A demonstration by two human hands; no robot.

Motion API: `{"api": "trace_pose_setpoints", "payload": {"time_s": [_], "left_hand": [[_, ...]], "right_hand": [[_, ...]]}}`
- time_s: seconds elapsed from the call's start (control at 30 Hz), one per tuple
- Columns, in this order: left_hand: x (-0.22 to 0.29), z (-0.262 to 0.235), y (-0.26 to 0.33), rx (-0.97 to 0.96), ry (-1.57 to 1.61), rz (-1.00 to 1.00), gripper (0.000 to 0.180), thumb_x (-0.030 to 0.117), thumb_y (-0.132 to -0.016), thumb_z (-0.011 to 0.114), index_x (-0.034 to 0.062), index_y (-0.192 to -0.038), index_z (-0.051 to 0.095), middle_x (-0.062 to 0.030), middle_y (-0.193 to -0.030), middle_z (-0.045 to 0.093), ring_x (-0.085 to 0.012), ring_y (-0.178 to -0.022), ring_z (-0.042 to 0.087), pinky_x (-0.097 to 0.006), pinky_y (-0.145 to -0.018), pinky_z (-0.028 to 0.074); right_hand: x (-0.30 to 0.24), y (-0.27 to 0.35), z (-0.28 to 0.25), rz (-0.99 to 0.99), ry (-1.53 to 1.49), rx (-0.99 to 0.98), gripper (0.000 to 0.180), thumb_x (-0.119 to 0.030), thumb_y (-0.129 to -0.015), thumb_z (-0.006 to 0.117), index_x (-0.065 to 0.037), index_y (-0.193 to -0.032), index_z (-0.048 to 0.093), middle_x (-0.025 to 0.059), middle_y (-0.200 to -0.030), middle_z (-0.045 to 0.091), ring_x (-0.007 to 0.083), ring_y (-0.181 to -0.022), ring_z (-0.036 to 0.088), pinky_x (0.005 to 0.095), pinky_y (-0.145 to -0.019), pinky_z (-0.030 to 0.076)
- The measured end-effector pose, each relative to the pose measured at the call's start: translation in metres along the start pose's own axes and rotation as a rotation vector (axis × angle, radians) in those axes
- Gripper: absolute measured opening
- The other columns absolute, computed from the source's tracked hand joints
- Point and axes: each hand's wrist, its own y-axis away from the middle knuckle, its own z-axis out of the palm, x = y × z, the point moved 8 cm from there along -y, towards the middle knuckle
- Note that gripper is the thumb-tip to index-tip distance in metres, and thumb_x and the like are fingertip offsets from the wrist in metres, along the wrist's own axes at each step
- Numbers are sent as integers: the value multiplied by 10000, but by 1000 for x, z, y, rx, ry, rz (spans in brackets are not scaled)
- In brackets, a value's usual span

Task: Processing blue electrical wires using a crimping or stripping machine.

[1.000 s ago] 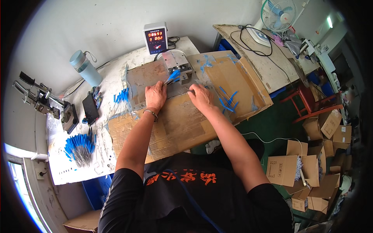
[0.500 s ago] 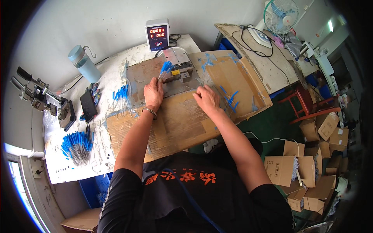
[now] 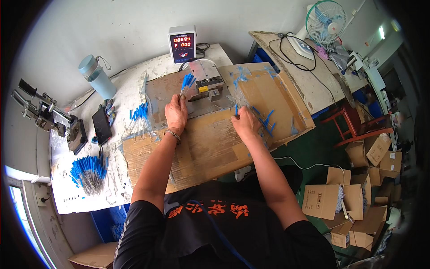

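Observation:
My left hand [image 3: 176, 112] is closed around a small bunch of thin wires with blue sleeves [image 3: 187, 81], the blue ends pointing up and away from me. Just right of that bunch stands a small metal fixture [image 3: 208, 85] with a yellow label, mounted on a metal plate [image 3: 165, 85]. My right hand [image 3: 247, 124], lower and to the right of the fixture, pinches a single blue-sleeved wire [image 3: 236, 109] upright. Beyond its knuckles several loose blue-sleeved wires [image 3: 269, 122] lie on the cardboard [image 3: 201, 143]. Another group of these wires [image 3: 139, 111] rests left of my left hand.
A large pile of blue-sleeved wires [image 3: 89, 172] lies at the table's left. Near it are a lever press [image 3: 74, 130], a phone [image 3: 102, 124] and a blue bottle [image 3: 99, 80]. A counter display [image 3: 182, 44] stands behind. Cardboard boxes [image 3: 320, 199] and a red stool [image 3: 356, 123] are at right.
My right hand has drawn slightly right and toward me, and a blue-sleeved wire now shows upright in its fingers. The left hand with its bunch has barely shifted.

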Motion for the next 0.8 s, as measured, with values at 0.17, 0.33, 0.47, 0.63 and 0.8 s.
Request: {"api": "trace_pose_setpoints", "payload": {"time_s": [0.17, 0.33, 0.47, 0.63, 0.8], "left_hand": [[-1, 0, 0, 4, 11, -8, 197, 238, -921, 511, 59, -855, 558, -181, -690, 606, -420, -694, 562, -495, -646, 429], [-3, 2, 0, -11, -34, -1, 209, 251, -924, 504, 63, -853, 561, -172, -716, 616, -417, -696, 546, -487, -670, 426], [-1, 2, 0, -17, -42, -1, 209, 256, -923, 502, 69, -853, 563, -171, -725, 617, -414, -697, 545, -479, -689, 427], [3, 1, -1, -22, -51, -6, 197, 247, -922, 501, 73, -855, 564, -163, -718, 619, -396, -706, 559, -460, -705, 426], [6, 3, -1, -39, -103, 35, 179, 230, -925, 498, 73, -868, 562, -148, -703, 621, -355, -708, 576, -412, -741, 415]], "right_hand": [[-2, -3, -1, -89, -49, 2, 126, -202, -769, 653, -91, -746, 599, 103, -832, 648, 320, -823, 628, 452, -682, 492], [-39, 13, 6, -423, -275, 226, 100, -152, -752, 640, -92, -717, 569, 116, -742, 631, 330, -717, 615, 427, -599, 481], [-65, -6, 32, -431, -510, 132, 146, -207, -773, 658, -96, -720, 580, 95, -640, 629, 320, -619, 622, 429, -565, 481], [-67, -25, 42, -316, -451, 174, 152, -229, -784, 657, -94, -742, 603, 73, -670, 657, 297, -640, 641, 413, -573, 489], [-66, -30, 46, -283, -481, 146, 144, -238, -788, 658, -101, -761, 620, 69, -689, 663, 292, -653, 645, 407, -579, 493]]}}
